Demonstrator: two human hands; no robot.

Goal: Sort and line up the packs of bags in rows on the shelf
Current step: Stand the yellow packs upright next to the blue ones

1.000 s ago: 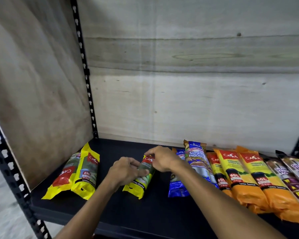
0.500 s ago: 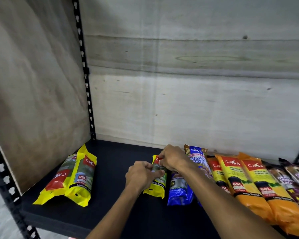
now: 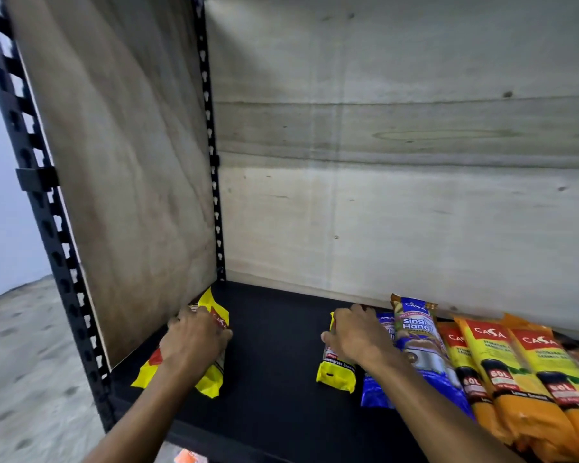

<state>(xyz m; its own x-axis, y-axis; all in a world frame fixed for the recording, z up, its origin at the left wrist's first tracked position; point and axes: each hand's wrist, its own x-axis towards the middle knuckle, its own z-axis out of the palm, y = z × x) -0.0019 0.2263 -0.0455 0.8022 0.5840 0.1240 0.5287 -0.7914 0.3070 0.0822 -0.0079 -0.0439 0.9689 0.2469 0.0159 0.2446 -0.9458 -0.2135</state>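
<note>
Yellow packs are what your next move turns on: two lie overlapped against the left side panel (image 3: 121, 182) under your left hand (image 3: 194, 342), whose fingers are curled down over the left yellow packs (image 3: 211, 384). Their long axes run front to back. The row they belong with starts well apart to the right, across bare black shelf (image 3: 274, 362). Your right hand (image 3: 355, 335) rests flat, fingers spread, on the single yellow pack (image 3: 336, 375), pressing rather than gripping, just beside the blue packs (image 3: 376, 392). By my count: three yellow, two blue, three orange packs (image 3: 515, 389), plus dark ones cut off at the right edge. Your left hand is nearer the strays, so I'd slide them rightward.
</note>
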